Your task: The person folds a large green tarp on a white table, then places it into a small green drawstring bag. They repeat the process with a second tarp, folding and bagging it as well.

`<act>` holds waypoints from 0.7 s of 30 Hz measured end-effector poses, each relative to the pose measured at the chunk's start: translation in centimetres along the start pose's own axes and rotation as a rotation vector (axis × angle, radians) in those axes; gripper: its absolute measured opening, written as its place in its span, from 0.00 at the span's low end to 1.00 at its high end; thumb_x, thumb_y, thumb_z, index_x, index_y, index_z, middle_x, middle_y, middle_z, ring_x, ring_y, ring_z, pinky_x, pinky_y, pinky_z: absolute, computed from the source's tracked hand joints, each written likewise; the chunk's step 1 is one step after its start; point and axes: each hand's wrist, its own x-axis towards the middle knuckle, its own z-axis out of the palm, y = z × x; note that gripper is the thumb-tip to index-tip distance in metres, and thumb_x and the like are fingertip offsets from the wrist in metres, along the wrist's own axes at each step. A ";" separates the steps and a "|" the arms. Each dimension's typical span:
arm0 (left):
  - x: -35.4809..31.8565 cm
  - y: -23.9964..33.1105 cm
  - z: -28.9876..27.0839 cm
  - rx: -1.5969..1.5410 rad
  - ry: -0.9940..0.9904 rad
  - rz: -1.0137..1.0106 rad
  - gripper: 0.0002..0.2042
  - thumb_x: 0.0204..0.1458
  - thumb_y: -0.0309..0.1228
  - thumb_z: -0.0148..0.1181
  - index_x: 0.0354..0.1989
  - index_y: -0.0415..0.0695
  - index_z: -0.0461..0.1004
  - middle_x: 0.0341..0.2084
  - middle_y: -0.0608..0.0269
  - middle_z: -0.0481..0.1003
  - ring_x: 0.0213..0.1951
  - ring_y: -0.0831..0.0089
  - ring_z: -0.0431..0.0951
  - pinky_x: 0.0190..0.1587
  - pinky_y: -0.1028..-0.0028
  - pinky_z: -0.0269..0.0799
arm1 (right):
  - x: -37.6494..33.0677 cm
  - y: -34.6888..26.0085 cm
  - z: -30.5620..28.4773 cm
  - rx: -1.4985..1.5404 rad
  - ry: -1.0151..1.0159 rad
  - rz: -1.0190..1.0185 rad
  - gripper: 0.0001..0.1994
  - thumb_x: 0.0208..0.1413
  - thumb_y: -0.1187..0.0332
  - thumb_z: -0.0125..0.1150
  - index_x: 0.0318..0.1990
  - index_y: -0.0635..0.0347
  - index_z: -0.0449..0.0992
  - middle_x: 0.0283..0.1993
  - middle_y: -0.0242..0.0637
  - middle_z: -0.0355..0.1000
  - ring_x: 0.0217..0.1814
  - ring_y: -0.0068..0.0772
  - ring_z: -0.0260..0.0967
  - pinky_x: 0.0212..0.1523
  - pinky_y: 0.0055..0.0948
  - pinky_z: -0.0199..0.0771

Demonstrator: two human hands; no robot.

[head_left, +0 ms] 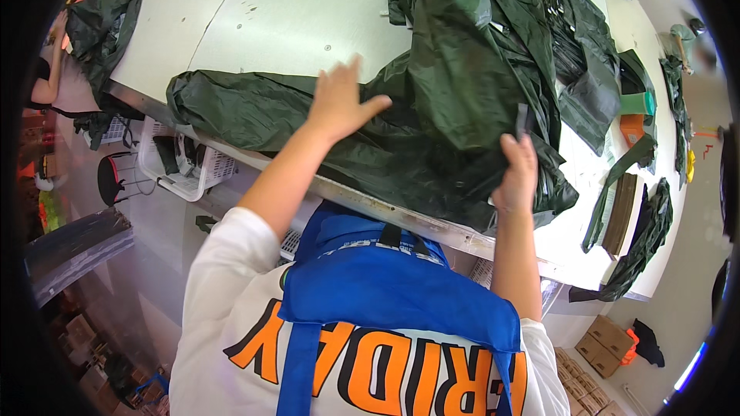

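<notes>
A dark green, slightly shiny raincoat-like garment (455, 85) lies bunched along the near edge of the white table (270, 19), a long sleeve-like part (231, 108) stretching to the left. My left hand (337, 104) is over this garment, fingers spread and thumb out, holding nothing; its fingertips are blurred. At the garment's right side my right hand (516, 173) is closed on the fabric, thumb pointing up. A short grey strip (522, 119) sticks up just beyond that thumb. The folds hide part of my right fingers.
More dark green garments (582, 54) lie in a stack on the right, near a green tape roll (636, 103) and an orange block (632, 129). A white basket (185, 166) stands below the table edge at left. Another person's arm (52, 69) shows at far left.
</notes>
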 end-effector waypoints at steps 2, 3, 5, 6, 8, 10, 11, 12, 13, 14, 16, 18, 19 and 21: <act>0.1 0.5 0.4 -0.048 -0.216 -0.004 0.16 0.51 0.39 0.59 0.41 0.40 0.69 0.35 0.45 0.73 0.41 0.46 0.72 0.48 0.58 0.65 | -0.2 -2.1 -1.2 0.098 0.145 -0.017 0.09 0.55 0.74 0.55 0.43 0.61 0.72 0.37 0.30 0.73 0.39 0.25 0.71 0.44 0.25 0.72; -0.5 0.6 0.1 -0.133 -0.229 -0.031 0.13 0.51 0.37 0.58 0.34 0.39 0.68 0.28 0.45 0.73 0.35 0.45 0.72 0.39 0.57 0.68 | -0.3 -2.7 -2.5 0.125 0.214 -0.020 0.09 0.55 0.73 0.54 0.44 0.61 0.71 0.37 0.31 0.73 0.38 0.27 0.72 0.44 0.27 0.73; -3.1 0.9 -2.1 -0.228 -0.344 0.088 0.11 0.52 0.34 0.56 0.31 0.40 0.64 0.24 0.45 0.71 0.30 0.43 0.71 0.30 0.54 0.64 | -1.5 -1.5 -8.7 -0.187 0.268 0.059 0.07 0.54 0.72 0.54 0.39 0.62 0.73 0.33 0.30 0.72 0.35 0.26 0.70 0.39 0.27 0.72; -4.7 1.1 -3.0 -0.180 -0.460 0.133 0.10 0.53 0.34 0.54 0.32 0.41 0.63 0.24 0.45 0.71 0.29 0.42 0.71 0.30 0.53 0.65 | -2.3 0.3 -13.7 -0.716 0.213 0.254 0.06 0.54 0.72 0.54 0.38 0.60 0.74 0.31 0.31 0.71 0.32 0.24 0.67 0.36 0.25 0.68; -8.5 0.5 -3.4 -0.061 -0.648 0.098 0.11 0.52 0.33 0.54 0.36 0.43 0.61 0.23 0.45 0.72 0.30 0.43 0.73 0.31 0.51 0.67 | -3.6 1.5 -17.4 -1.216 0.174 0.364 0.04 0.53 0.72 0.55 0.34 0.59 0.75 0.28 0.30 0.69 0.29 0.20 0.62 0.32 0.22 0.63; -9.5 0.9 -4.1 -0.056 -0.857 -0.031 0.18 0.49 0.34 0.58 0.44 0.42 0.58 0.22 0.44 0.72 0.31 0.45 0.75 0.32 0.52 0.68 | -3.4 0.7 -17.1 -1.156 0.252 0.183 0.03 0.53 0.71 0.56 0.29 0.58 0.74 0.25 0.27 0.66 0.26 0.18 0.58 0.29 0.20 0.57; -9.5 1.0 -4.3 -0.083 -0.933 -0.063 0.22 0.48 0.35 0.59 0.47 0.42 0.57 0.23 0.43 0.73 0.31 0.45 0.75 0.33 0.53 0.68 | -1.9 0.1 -16.0 -1.071 0.337 0.009 0.05 0.54 0.70 0.55 0.29 0.59 0.73 0.25 0.26 0.66 0.27 0.17 0.58 0.29 0.20 0.58; -8.4 1.2 -4.7 -0.097 -1.025 -0.058 0.27 0.47 0.40 0.63 0.50 0.40 0.59 0.29 0.44 0.75 0.36 0.49 0.77 0.37 0.57 0.71 | -0.1 -0.4 -13.6 -0.914 0.411 -0.108 0.09 0.55 0.68 0.57 0.33 0.66 0.75 0.27 0.30 0.71 0.29 0.21 0.63 0.34 0.23 0.64; -7.3 0.7 -4.2 -0.200 -0.888 -0.094 0.28 0.47 0.41 0.64 0.51 0.41 0.60 0.31 0.44 0.75 0.37 0.52 0.77 0.39 0.59 0.71 | 1.9 -1.1 -9.9 -0.956 0.387 -0.131 0.11 0.57 0.66 0.58 0.37 0.67 0.75 0.32 0.32 0.73 0.35 0.21 0.66 0.40 0.22 0.66; -6.2 0.0 -3.4 -0.301 -0.742 -0.134 0.29 0.47 0.43 0.64 0.52 0.41 0.61 0.34 0.45 0.75 0.38 0.55 0.77 0.40 0.61 0.71 | 4.2 -1.0 -6.6 -0.825 0.231 -0.198 0.13 0.58 0.66 0.59 0.44 0.68 0.75 0.41 0.37 0.74 0.44 0.24 0.69 0.48 0.23 0.66; -2.9 -1.3 -0.8 -0.427 -0.403 -0.205 0.28 0.48 0.45 0.64 0.52 0.40 0.63 0.38 0.48 0.74 0.41 0.61 0.76 0.43 0.65 0.71 | 10.4 0.6 -2.4 -0.702 0.072 -0.170 0.23 0.58 0.60 0.58 0.54 0.71 0.69 0.52 0.44 0.72 0.54 0.29 0.68 0.56 0.26 0.63; 0.9 -1.7 3.5 -0.411 -0.100 -0.274 0.25 0.50 0.44 0.63 0.49 0.38 0.66 0.38 0.51 0.75 0.40 0.64 0.76 0.44 0.68 0.71 | 15.7 1.6 0.6 -0.922 0.154 -0.094 0.28 0.56 0.52 0.58 0.51 0.73 0.70 0.49 0.43 0.73 0.51 0.30 0.69 0.52 0.27 0.65; 2.4 -1.7 5.3 -0.376 0.005 -0.302 0.23 0.50 0.42 0.62 0.47 0.37 0.67 0.36 0.52 0.76 0.37 0.62 0.76 0.43 0.67 0.71 | 16.9 0.2 1.8 -0.741 -0.037 0.181 0.24 0.55 0.55 0.60 0.46 0.70 0.73 0.42 0.38 0.74 0.43 0.29 0.69 0.46 0.26 0.67; 4.9 -1.5 5.6 -0.632 -0.188 -0.503 0.18 0.53 0.38 0.59 0.44 0.37 0.68 0.35 0.56 0.75 0.36 0.66 0.76 0.43 0.69 0.71 | 17.1 -0.3 2.9 -0.644 -0.029 0.100 0.17 0.55 0.59 0.61 0.41 0.67 0.75 0.34 0.33 0.73 0.36 0.24 0.67 0.40 0.24 0.66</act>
